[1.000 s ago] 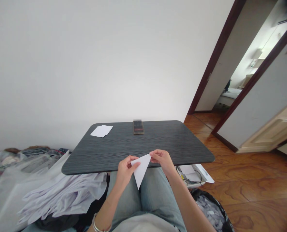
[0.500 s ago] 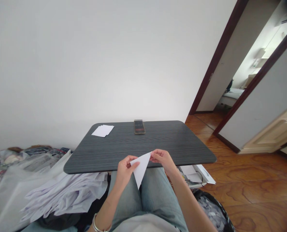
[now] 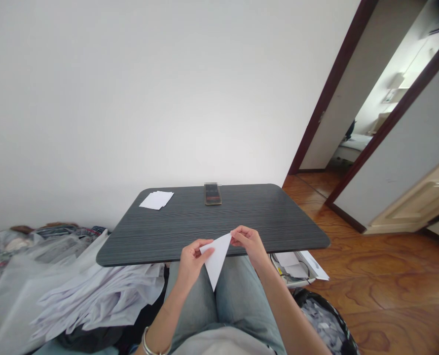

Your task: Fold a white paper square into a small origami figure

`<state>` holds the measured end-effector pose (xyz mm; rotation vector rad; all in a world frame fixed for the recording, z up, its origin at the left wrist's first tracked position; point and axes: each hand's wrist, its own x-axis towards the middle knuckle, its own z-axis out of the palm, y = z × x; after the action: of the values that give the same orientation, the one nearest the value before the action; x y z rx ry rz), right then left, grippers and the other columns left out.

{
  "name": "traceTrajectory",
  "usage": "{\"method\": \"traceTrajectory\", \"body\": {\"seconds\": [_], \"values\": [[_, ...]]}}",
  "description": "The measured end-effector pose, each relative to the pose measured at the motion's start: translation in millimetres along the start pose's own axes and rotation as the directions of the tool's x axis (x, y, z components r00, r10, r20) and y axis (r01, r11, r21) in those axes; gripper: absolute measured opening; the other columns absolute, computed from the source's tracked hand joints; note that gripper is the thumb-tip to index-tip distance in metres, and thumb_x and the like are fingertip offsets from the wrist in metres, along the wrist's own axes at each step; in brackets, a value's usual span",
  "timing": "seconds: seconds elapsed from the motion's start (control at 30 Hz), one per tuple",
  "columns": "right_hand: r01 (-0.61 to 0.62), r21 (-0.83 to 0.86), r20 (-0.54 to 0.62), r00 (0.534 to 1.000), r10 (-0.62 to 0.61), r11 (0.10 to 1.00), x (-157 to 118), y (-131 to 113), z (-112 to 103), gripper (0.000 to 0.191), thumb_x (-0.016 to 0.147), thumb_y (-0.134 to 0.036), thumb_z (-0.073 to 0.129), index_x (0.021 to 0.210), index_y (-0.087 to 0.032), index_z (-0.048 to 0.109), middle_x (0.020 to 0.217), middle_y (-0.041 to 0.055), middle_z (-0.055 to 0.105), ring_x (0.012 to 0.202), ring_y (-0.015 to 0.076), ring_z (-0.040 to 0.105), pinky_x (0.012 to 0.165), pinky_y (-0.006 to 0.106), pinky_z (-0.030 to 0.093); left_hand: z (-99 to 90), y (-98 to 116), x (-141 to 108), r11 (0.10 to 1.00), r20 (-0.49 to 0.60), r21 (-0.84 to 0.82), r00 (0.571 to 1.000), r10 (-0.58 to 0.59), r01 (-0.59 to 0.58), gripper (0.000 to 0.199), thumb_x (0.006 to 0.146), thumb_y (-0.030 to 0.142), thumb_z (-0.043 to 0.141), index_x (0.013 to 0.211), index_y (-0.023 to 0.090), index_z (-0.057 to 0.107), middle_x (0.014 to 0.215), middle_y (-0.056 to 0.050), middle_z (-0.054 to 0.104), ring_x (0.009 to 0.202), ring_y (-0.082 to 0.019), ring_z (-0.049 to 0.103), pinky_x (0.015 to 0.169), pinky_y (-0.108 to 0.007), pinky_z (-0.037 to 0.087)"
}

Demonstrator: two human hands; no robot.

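Note:
A sheet of white paper folded into a triangle [image 3: 216,259] hangs between my two hands, one point facing down over my lap. My left hand [image 3: 193,260] pinches its left corner, thumb on the near face. At the upper right corner, the fingertips of my right hand [image 3: 248,241] grip the paper. Both hands are at the front edge of the dark wood-grain table [image 3: 190,222]. A few white sheets of paper [image 3: 156,199] lie at the table's back left.
A small dark phone-like object in a clear case [image 3: 212,194] sits at the table's back middle. White cloth or paper [image 3: 104,296] is heaped on the left. A black-lined bin [image 3: 325,320] and a tray with papers [image 3: 297,266] stand below the table's right side.
The pinched triangle has shifted very slightly, its lower point a little lower and to the right. Both hands keep their hold on it.

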<state>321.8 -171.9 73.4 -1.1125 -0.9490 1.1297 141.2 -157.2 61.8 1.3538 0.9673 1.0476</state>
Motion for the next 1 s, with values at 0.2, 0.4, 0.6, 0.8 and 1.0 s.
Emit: {"method": "traceTrajectory", "body": {"seconds": [0.2, 0.4, 0.6, 0.8, 1.0], "values": [[0.011, 0.061, -0.030, 1.000, -0.009, 0.998, 0, -2, -1, 0.031, 0.072, -0.046, 0.059, 0.072, -0.016, 0.066, 0.062, 0.0032, 0.067, 0.056, 0.0123, 0.061, 0.052, 0.021, 0.047, 0.1, 3, 0, 1.000, -0.046, -0.006, 0.999, -0.006, 0.006, 0.032, 0.061, 0.033, 0.071, 0.086, 0.013, 0.067, 0.080, -0.007, 0.070, 0.060, -0.015, 0.058, 0.050, -0.021, 0.040], [0.019, -0.047, -0.002, 1.000, -0.019, 0.999, -4, -1, 4, 0.029, 0.064, -0.045, 0.068, 0.065, -0.017, 0.063, 0.059, 0.0018, 0.066, 0.056, 0.0142, 0.061, 0.052, 0.023, 0.047, 1.6, 4, -1, 1.000, -0.044, -0.017, 0.999, -0.006, 0.005, 0.032, 0.061, 0.033, 0.071, 0.086, 0.014, 0.067, 0.079, -0.007, 0.070, 0.061, -0.016, 0.060, 0.050, -0.021, 0.041], [0.101, -0.110, -0.013, 0.995, -0.103, 0.989, -7, -1, 11, 0.026, 0.067, -0.044, 0.066, 0.062, -0.018, 0.063, 0.055, 0.0013, 0.064, 0.054, 0.0159, 0.059, 0.057, 0.027, 0.047, 2.5, 3, -2, 1.000, -0.063, -0.014, 0.998, 0.020, -0.021, 0.030, 0.061, 0.032, 0.071, 0.085, 0.014, 0.068, 0.079, -0.007, 0.070, 0.063, -0.017, 0.062, 0.052, -0.022, 0.043], [0.129, -0.108, -0.035, 0.990, -0.133, 0.986, -7, -4, 11, 0.031, 0.070, -0.047, 0.062, 0.057, -0.019, 0.060, 0.051, -0.0008, 0.059, 0.050, 0.0143, 0.056, 0.053, 0.026, 0.045, 2.6, 0, -1, 1.000, -0.039, -0.017, 0.999, 0.017, -0.018, 0.029, 0.063, 0.032, 0.070, 0.085, 0.013, 0.067, 0.082, -0.008, 0.070, 0.063, -0.016, 0.061, 0.051, -0.021, 0.042], [0.059, -0.039, 0.025, 0.998, -0.058, 0.997, -8, 2, 13, 0.030, 0.067, -0.048, 0.065, 0.065, -0.018, 0.060, 0.057, -0.0004, 0.062, 0.051, 0.0126, 0.057, 0.049, 0.022, 0.045, 4.1, 0, 0, 0.997, -0.105, -0.068, 0.994, 0.017, -0.025, 0.031, 0.061, 0.033, 0.072, 0.086, 0.013, 0.067, 0.080, -0.007, 0.070, 0.063, -0.016, 0.061, 0.052, -0.022, 0.044]]}}
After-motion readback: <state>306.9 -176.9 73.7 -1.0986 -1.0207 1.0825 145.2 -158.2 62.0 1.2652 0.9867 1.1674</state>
